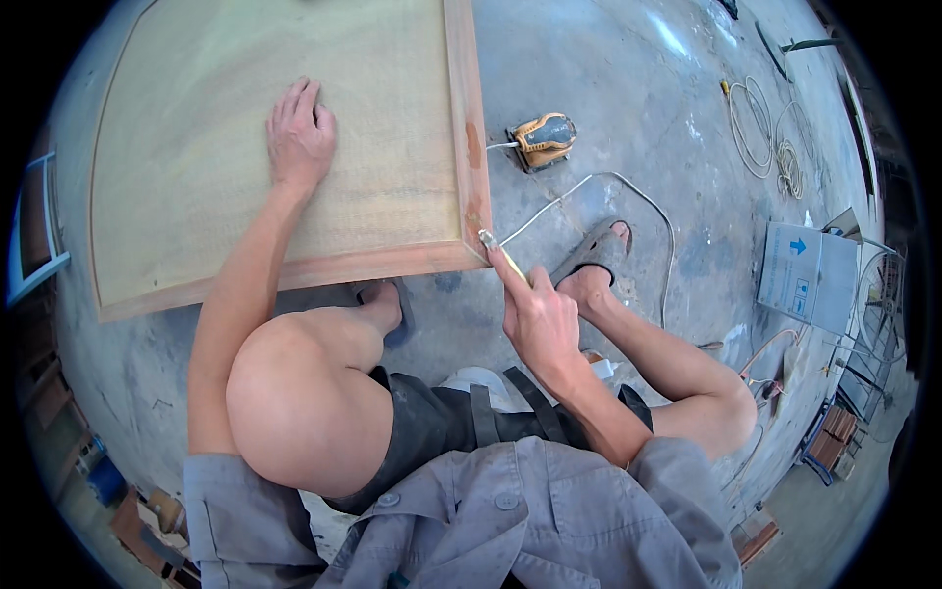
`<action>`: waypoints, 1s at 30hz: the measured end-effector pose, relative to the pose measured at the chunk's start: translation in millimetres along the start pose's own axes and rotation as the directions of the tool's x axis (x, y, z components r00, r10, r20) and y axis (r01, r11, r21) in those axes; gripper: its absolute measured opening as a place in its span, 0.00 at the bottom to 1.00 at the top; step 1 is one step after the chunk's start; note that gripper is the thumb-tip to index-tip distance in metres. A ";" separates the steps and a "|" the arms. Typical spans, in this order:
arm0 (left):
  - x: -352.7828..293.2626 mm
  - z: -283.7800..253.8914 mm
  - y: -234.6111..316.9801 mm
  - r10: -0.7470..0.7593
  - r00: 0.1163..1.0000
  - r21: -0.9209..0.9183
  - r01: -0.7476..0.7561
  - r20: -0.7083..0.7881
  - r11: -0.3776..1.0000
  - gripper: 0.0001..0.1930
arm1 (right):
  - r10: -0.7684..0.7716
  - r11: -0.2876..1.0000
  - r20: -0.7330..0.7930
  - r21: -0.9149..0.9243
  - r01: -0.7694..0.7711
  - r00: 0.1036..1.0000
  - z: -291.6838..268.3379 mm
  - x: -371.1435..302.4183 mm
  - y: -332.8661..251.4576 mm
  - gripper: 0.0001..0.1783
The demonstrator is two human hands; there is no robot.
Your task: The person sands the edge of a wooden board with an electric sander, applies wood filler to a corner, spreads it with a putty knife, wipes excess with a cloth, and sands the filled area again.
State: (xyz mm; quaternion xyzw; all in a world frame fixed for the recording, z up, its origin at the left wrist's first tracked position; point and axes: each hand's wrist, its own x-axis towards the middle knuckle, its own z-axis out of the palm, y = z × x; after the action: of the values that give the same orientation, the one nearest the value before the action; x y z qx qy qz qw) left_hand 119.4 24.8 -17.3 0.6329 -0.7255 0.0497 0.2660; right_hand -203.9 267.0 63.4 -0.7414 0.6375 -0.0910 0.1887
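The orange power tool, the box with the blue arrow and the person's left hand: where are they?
Orange power tool (545,140): head view, middle of its housing.
Box (807,277): head view, side with the arrow.
Left hand (299,137): head view, back of the hand.

Bright, glare on floor (670,35), curved rim perhaps blurred

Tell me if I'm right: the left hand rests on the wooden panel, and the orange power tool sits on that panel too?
Not quite: the head view shows the orange power tool on the grey floor. The left hand does rest on the wooden panel.
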 end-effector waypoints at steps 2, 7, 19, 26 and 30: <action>0.2 0.9 -5.0 0.001 1.000 0.036 -0.001 0.011 0.999 0.21 | -0.008 1.000 0.015 0.029 0.008 1.000 1.6 -11.1 -0.1 0.37; 0.9 1.1 1.2 0.008 1.000 0.005 -0.008 -0.001 1.000 0.21 | -0.002 1.000 -0.049 0.026 0.003 0.999 2.9 14.4 -3.2 0.36; -1.7 1.3 -0.8 -0.006 1.000 0.003 0.006 0.011 1.000 0.21 | -0.017 0.999 -0.033 0.039 0.019 0.999 3.6 1.8 -2.5 0.38; -1.4 4.2 1.3 -0.001 1.000 -0.010 0.001 -0.003 1.000 0.21 | -0.018 0.999 -0.057 0.043 0.020 0.998 9.6 4.2 -7.4 0.40; -2.3 0.5 -1.3 -0.003 1.000 0.048 0.002 0.030 0.999 0.20 | -0.007 0.998 0.012 0.061 0.006 1.000 3.9 -14.5 -8.0 0.41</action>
State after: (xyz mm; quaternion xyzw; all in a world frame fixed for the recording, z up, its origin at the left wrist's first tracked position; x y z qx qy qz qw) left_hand 120.5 26.5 -19.1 0.6406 -0.7271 0.0572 0.2401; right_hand -197.6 282.8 64.5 -0.7380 0.6308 -0.1063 0.2148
